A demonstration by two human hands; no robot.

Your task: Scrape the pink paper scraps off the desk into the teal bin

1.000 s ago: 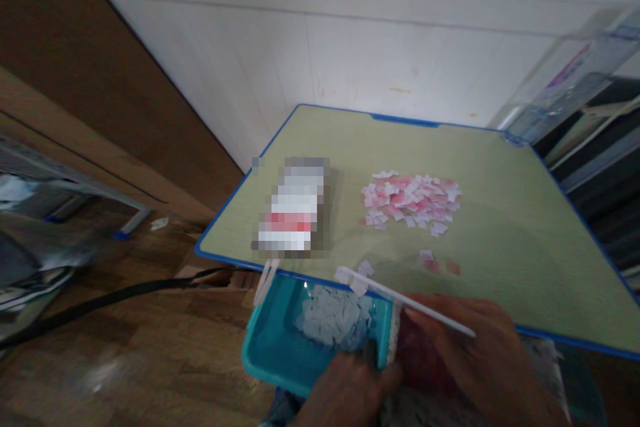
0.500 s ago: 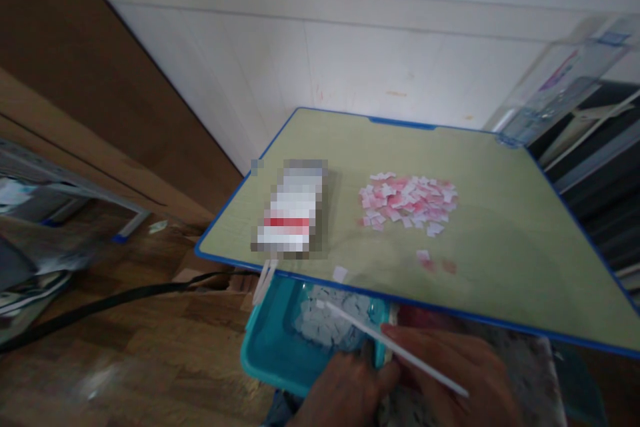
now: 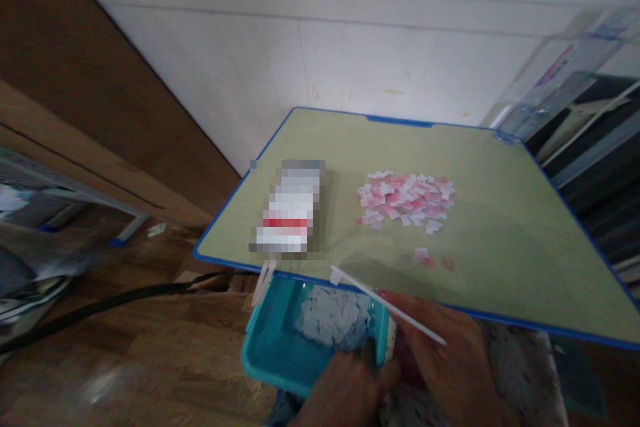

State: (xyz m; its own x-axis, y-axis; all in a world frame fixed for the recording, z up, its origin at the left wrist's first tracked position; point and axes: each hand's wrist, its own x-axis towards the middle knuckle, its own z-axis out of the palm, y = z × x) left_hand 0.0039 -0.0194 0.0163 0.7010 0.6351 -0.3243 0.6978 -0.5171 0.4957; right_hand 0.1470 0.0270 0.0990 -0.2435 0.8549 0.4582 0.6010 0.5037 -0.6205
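Observation:
My right hand (image 3: 440,347) grips a thin white stick (image 3: 390,309) between thumb and fingers. The stick's far tip touches a small white paper piece (image 3: 336,276) at the front edge of the table board. Below that edge is a teal plastic basin (image 3: 270,360) with many white paper bits (image 3: 333,315) in it. My left hand (image 3: 350,383) is closed around the basin's near right rim; its fingertips are partly hidden. A heap of pink and white paper pieces (image 3: 407,199) lies on the board, with a few loose pieces (image 3: 425,257) in front.
A phone-like object (image 3: 290,210), blurred out, lies on the board's left side (image 3: 235,227). White tweezers-like prongs (image 3: 264,282) overhang the front edge. A clear plastic bottle (image 3: 535,103) is at the back right. A dark strap (image 3: 125,299) crosses the left side.
My right hand has lifted the stick's tip up from over the basin to the board's edge, where it now meets the paper piece. My left hand stays in place.

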